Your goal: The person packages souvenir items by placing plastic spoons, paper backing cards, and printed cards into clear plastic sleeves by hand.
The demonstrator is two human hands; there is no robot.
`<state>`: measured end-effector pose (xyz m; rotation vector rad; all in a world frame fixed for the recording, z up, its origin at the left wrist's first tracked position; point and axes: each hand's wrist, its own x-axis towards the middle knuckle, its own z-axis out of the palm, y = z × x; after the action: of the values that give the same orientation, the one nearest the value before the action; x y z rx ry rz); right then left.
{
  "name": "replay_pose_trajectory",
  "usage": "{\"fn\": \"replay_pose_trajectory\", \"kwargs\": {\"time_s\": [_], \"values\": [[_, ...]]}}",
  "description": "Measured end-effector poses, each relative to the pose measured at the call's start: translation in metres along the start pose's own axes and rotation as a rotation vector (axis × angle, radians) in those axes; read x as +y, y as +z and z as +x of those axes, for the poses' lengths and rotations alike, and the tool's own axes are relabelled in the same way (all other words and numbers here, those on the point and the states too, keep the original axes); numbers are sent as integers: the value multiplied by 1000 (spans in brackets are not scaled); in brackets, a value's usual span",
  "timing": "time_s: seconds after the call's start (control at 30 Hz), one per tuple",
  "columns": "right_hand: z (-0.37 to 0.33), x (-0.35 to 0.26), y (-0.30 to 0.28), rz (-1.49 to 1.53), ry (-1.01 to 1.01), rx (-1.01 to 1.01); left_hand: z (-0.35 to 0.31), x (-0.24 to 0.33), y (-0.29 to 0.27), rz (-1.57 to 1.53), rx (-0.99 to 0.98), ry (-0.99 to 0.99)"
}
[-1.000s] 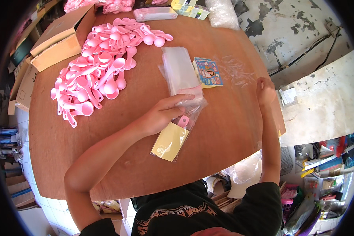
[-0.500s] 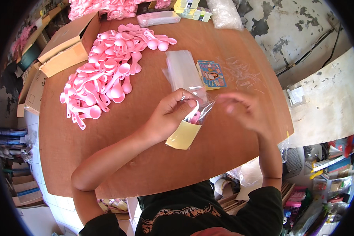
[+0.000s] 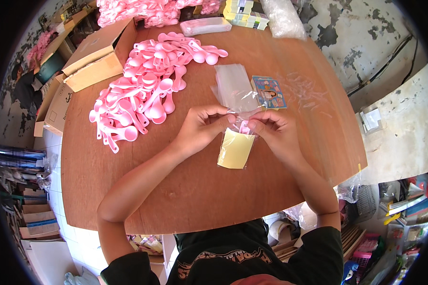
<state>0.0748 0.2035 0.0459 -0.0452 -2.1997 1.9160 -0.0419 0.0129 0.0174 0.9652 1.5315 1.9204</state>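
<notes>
Between my two hands hangs a clear plastic bag [image 3: 229,129] with a pale yellow card [image 3: 236,149] in its lower part. A bit of a pink spoon [image 3: 244,127] shows inside, above the card. My left hand [image 3: 205,127] pinches the bag's upper left edge between thumb and fingers. Opposite it, my right hand [image 3: 277,131] pinches the upper right edge. Just beyond the hands lies a stack of flat clear bags [image 3: 234,85], and beside it a small pile of blue printed cards [image 3: 269,91]. The spoon's handle is mostly hidden by the fingers.
A long heap of pink spoons [image 3: 147,90] covers the table's left side, next to an open cardboard box [image 3: 97,57]. Thin clear strips [image 3: 304,90] lie to the right. Along the far edge are bagged pink items [image 3: 152,12], yellow card stacks [image 3: 245,14] and a bulky clear sack [image 3: 284,19].
My right hand has come in from the right and now grips the bag's top edge. The bag hangs straighter. The whole view has shifted slightly.
</notes>
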Motion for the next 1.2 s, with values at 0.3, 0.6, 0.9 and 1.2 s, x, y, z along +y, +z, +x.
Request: {"fn": "replay_pose_trajectory", "kwargs": {"time_s": [0.3,0.6,0.9,1.2], "values": [[6,10,-12,201,-15,-89,0,-3,-1,81,17,30],[11,21,-25,62,-194,-169,2,-1,-12,162,-64,130],[8,22,-22,-12,-266,-197,1,-6,-16,117,-96,119],[6,23,-12,-190,-402,-133,4,2,-8,201,-68,-40]]}}
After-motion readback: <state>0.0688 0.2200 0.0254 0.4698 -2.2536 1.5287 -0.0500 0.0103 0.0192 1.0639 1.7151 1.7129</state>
